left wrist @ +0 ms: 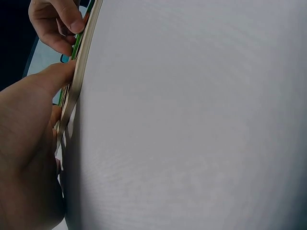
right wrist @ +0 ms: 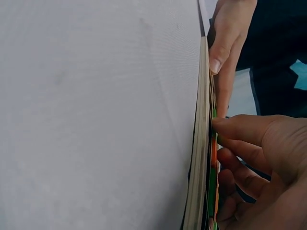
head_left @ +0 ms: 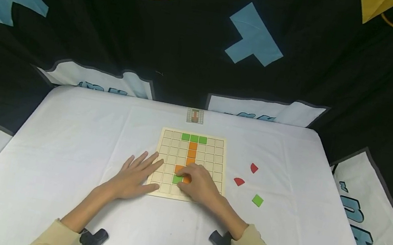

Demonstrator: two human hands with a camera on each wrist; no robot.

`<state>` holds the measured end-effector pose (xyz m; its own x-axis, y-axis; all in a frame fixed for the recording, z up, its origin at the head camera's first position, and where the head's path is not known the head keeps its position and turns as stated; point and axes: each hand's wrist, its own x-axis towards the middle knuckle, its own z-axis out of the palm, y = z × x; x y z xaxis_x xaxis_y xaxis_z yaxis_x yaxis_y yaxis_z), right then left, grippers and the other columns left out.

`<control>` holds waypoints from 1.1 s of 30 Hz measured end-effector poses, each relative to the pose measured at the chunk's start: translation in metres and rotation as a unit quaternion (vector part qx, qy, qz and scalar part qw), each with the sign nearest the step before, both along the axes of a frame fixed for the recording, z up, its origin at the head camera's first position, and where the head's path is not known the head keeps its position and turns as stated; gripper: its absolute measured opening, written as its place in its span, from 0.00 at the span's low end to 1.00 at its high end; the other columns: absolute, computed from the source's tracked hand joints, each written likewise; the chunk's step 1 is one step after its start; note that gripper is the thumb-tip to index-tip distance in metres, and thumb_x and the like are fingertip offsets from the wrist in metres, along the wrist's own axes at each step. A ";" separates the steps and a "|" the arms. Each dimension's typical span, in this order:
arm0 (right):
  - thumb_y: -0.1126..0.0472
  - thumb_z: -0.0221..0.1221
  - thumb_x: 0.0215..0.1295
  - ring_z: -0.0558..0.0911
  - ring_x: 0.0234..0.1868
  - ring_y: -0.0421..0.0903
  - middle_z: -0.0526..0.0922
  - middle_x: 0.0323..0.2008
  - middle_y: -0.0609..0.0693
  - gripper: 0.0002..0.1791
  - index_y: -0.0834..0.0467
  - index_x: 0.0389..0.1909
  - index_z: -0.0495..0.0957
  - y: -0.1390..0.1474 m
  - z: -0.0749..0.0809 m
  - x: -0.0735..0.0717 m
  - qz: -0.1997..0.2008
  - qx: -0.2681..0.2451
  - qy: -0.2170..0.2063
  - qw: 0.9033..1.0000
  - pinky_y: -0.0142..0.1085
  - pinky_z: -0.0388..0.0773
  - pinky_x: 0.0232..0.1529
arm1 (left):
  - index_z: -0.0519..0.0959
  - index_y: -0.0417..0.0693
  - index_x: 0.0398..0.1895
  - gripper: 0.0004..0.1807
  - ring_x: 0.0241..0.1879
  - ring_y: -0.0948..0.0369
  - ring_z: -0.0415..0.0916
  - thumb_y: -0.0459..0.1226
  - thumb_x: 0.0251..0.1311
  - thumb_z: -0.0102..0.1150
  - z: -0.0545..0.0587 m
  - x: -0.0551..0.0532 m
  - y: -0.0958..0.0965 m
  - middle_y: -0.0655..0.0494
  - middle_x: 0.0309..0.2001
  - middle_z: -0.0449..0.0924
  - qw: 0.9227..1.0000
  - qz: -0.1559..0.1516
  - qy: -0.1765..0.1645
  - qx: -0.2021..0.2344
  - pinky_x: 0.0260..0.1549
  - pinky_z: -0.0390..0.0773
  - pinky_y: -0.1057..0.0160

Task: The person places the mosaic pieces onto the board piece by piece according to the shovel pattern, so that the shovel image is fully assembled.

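Note:
A wooden grid board (head_left: 171, 151) lies on the white-covered table, with green squares (head_left: 194, 138) in its top row and a column of orange squares (head_left: 193, 146) below them. My left hand (head_left: 132, 179) lies spread, fingertips and thumb resting on the board's left edge. Over the lower middle of the board, my right hand (head_left: 202, 184) has its thumb and index finger at opposite sides of a green square tile (head_left: 176, 179), pinching it at the grid. An orange square (head_left: 178, 169) sits just above that tile. The right hand hides part of the column and nearby cells.
Two red wedge pieces (head_left: 239, 182) and a loose green square (head_left: 257, 200) lie right of the board. Behind the board is a small pattern card (head_left: 195, 116). Dark curved wrist devices (head_left: 94, 238) sit by both sleeves. A black curtain (head_left: 177, 51) hangs beyond the table.

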<state>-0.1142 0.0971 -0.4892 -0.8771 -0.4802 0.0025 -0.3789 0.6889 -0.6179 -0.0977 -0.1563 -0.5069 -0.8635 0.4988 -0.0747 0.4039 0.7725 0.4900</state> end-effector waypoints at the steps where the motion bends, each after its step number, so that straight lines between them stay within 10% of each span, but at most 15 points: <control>1: 0.63 0.71 0.56 0.74 0.38 0.42 0.83 0.40 0.42 0.13 0.54 0.43 0.88 0.001 0.000 0.000 0.002 -0.001 0.001 1.000 0.34 0.73 0.41 | 0.57 0.49 0.79 0.41 0.77 0.41 0.36 0.57 0.69 0.53 0.000 0.000 0.000 0.47 0.79 0.45 1.000 0.000 -0.001 0.000 0.68 0.33 0.33; 15: 0.65 0.69 0.59 0.79 0.48 0.43 0.84 0.45 0.43 0.13 0.54 0.46 0.87 0.045 0.010 0.003 -0.035 -0.065 -0.019 0.997 0.42 0.76 0.52 | 0.56 0.49 0.79 0.42 0.77 0.41 0.36 0.57 0.69 0.53 0.002 0.000 0.001 0.47 0.79 0.45 1.000 0.002 -0.003 -0.006 0.68 0.33 0.34; 33: 0.64 0.69 0.61 0.79 0.49 0.53 0.83 0.51 0.52 0.17 0.60 0.51 0.84 0.164 0.024 0.029 -0.178 -0.060 0.004 0.982 0.51 0.78 0.51 | 0.56 0.49 0.79 0.41 0.77 0.42 0.36 0.57 0.68 0.53 0.002 0.000 0.001 0.47 0.79 0.45 1.000 0.002 -0.002 -0.006 0.68 0.34 0.34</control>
